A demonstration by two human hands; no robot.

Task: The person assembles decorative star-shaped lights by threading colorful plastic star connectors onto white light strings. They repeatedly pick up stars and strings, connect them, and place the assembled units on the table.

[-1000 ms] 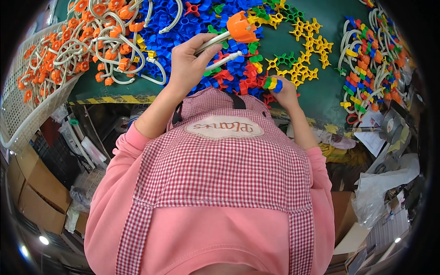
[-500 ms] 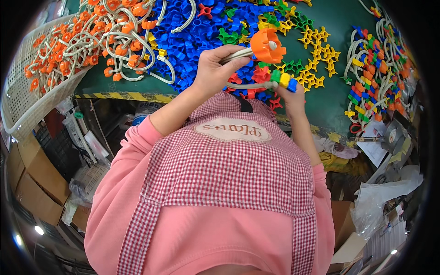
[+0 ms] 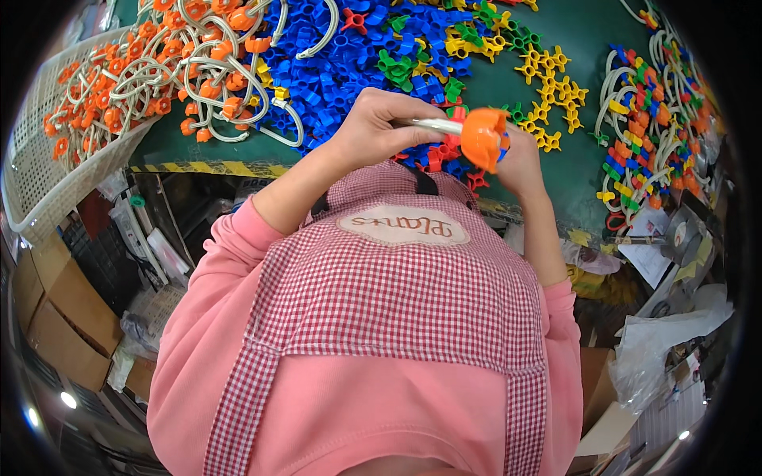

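My left hand is closed around a pale braided cord. At the cord's end sits an orange cup-shaped plastic piece with a notched rim, held out in front of my right hand. The right hand's fingers are curled, and a bit of a blue plastic piece shows between them and the cup. The cup covers most of that grip. Just beyond both hands lie loose red star-shaped pieces.
Loose blue pieces heap up on the green table, with yellow ones to their right. Cords with orange cups lie at left beside a white basket. Finished-looking multicoloured cords lie at far right.
The orange cup has moved right and down, over my right hand. The green, yellow and blue pieces by the right hand are now mostly hidden.
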